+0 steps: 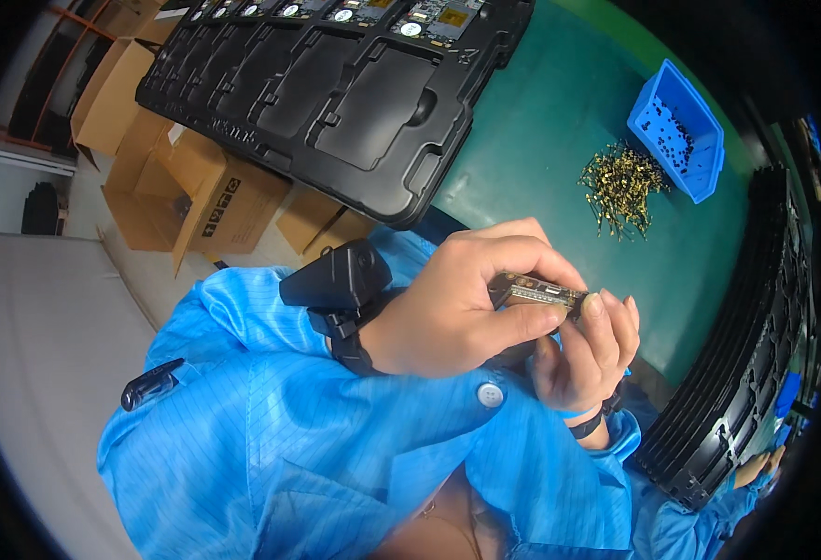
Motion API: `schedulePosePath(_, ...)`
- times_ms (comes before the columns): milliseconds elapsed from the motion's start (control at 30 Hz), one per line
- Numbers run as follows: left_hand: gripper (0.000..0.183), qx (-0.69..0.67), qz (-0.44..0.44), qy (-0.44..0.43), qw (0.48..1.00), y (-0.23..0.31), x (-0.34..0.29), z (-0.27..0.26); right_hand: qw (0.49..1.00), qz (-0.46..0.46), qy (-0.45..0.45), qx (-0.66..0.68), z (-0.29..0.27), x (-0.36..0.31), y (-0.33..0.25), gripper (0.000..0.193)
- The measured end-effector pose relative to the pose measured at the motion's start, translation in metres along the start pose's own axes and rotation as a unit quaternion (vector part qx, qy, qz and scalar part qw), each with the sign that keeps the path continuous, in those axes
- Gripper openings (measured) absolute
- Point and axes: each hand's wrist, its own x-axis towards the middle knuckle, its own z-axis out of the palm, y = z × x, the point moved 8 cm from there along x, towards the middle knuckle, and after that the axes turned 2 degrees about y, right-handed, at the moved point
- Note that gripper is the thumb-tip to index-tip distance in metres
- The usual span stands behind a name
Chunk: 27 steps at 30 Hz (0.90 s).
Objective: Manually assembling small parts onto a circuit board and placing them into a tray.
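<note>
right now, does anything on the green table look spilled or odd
A pile of thin gold-and-black parts lies loose on the green table, beside the blue bin, not in it. It could be a spill, or deliberate.

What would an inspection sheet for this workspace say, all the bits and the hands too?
Surface: green table, upper right.
Job's things: small circuit board in hand; black tray holding more boards.
Clutter: heap of tiny black-and-yellow parts beside a blue bin.
Hands: left hand grips the circuit board; right hand meets its end, grip unclear.
Cables: nothing seen.
Surroundings: cardboard boxes on the left; stacked black trays on the right.
</note>
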Motion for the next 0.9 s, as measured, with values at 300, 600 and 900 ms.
schedulePosePath(300,0.021,-0.039,-0.043,0.026,0.998,0.000,-0.004,-0.002,0.992,-0.034,-0.063,-0.102,0.003,0.006,-0.001,0.015)
schedulePosePath(600,0.019,-0.026,-0.008,0.019,0.999,0.003,0.000,0.001,0.984,0.073,0.096,0.129,-0.008,-0.002,0.021,0.046)
schedulePosePath(900,0.021,0.014,0.012,0.012,1.000,0.002,-0.001,-0.002,0.900,0.212,0.082,0.371,0.017,0.010,0.040,0.033)
